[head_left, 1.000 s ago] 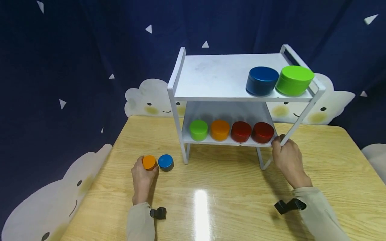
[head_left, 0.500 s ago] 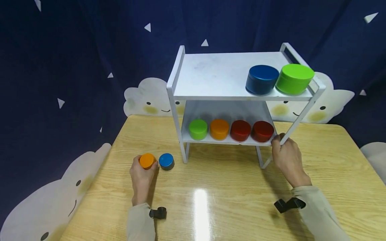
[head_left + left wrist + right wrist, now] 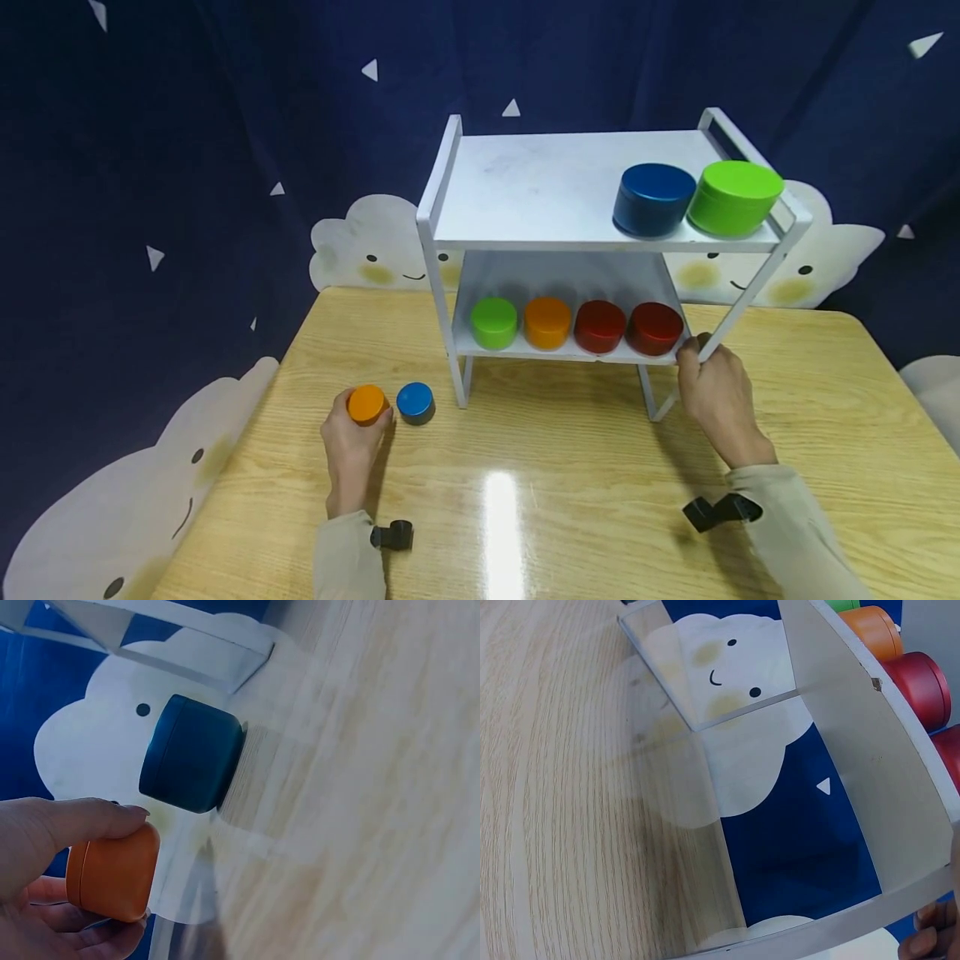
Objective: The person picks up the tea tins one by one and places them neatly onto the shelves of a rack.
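My left hand (image 3: 352,437) grips a round orange tin (image 3: 367,404), thumb on one side and fingers on the other. In the left wrist view the orange tin (image 3: 116,874) looks held slightly above the table. Just right of it, a blue tin (image 3: 416,403) stands upright on the table, apart from it. My right hand (image 3: 717,398) grips the white two-tier shelf (image 3: 540,187) at its lower right side, by the front leg; only some fingers (image 3: 922,941) show in the right wrist view.
On the lower tier stand a green tin (image 3: 494,323), an orange tin (image 3: 547,323) and two red tins (image 3: 599,327) in a row. The upper tier bears a larger blue tin (image 3: 654,200) and green tin (image 3: 736,198) at its right. A dark blue curtain (image 3: 225,125) hangs behind the wooden table (image 3: 585,500).
My left hand has shifted slightly left with the orange tin, widening the gap to the blue tin. The right hand and the shelf stay in place.
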Action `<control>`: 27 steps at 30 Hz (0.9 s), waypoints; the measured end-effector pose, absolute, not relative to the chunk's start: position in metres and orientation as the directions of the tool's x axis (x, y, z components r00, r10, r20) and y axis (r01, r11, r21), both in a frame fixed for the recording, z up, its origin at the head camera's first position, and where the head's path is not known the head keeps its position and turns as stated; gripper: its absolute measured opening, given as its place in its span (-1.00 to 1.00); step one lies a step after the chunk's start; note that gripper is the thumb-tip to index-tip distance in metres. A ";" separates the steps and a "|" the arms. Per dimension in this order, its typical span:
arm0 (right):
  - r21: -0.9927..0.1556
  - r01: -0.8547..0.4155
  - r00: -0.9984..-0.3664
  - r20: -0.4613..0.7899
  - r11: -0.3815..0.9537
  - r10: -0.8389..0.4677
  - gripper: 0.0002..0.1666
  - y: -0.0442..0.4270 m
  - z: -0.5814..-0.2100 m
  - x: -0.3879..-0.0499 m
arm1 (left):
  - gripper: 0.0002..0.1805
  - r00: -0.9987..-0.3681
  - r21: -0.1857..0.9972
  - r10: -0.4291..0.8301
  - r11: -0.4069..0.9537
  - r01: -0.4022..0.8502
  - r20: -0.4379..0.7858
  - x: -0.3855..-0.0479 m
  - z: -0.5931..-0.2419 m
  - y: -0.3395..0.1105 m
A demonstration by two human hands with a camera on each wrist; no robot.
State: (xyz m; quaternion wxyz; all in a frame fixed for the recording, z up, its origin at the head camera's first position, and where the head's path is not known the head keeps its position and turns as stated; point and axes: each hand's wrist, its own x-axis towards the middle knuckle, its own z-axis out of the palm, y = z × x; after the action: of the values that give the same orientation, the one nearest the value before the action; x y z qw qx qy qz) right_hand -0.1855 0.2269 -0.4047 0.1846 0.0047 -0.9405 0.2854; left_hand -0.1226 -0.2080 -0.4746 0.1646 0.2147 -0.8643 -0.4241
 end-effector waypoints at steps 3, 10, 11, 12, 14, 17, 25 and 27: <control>-0.537 -0.114 -0.930 0.353 0.836 0.100 -0.53 0.227 -0.405 -0.185 | -0.32 -0.854 0.803 -0.508 0.553 -0.222 0.113 -0.123 -0.475 -0.208; -0.535 -0.111 -0.933 0.345 0.838 0.097 -0.52 0.227 -0.406 -0.186 | -0.33 -0.859 0.799 -0.501 0.557 -0.227 0.106 -0.123 -0.474 -0.205; -0.536 -0.110 -0.934 0.344 0.837 0.098 -0.52 0.227 -0.406 -0.186 | -0.32 -0.859 0.798 -0.501 0.558 -0.226 0.107 -0.123 -0.474 -0.205; -0.536 -0.108 -0.934 0.344 0.837 0.099 -0.51 0.227 -0.406 -0.186 | -0.32 -0.859 0.798 -0.501 0.559 -0.226 0.108 -0.123 -0.474 -0.204; -0.536 -0.111 -0.933 0.346 0.837 0.098 -0.51 0.227 -0.406 -0.186 | -0.32 -0.857 0.799 -0.502 0.559 -0.221 0.115 -0.124 -0.474 -0.204; -0.534 -0.113 -0.932 0.349 0.838 0.097 -0.51 0.227 -0.405 -0.186 | -0.32 -0.854 0.802 -0.506 0.557 -0.216 0.121 -0.124 -0.474 -0.203; -0.534 -0.108 -0.933 0.345 0.839 0.099 -0.51 0.227 -0.405 -0.186 | -0.32 -0.859 0.810 -0.497 0.552 -0.200 0.127 -0.122 -0.470 -0.199; -0.533 -0.112 -0.933 0.347 0.838 0.096 -0.51 0.227 -0.405 -0.186 | -0.33 -0.859 0.809 -0.491 0.559 -0.183 0.145 -0.121 -0.469 -0.198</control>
State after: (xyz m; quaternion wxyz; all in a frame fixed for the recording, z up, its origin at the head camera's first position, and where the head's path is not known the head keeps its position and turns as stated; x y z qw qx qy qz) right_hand -0.1861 0.2270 -0.4050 0.1833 0.0042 -0.9411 0.2841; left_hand -0.1209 -0.1975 -0.4688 0.1800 0.1948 -0.8643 -0.4275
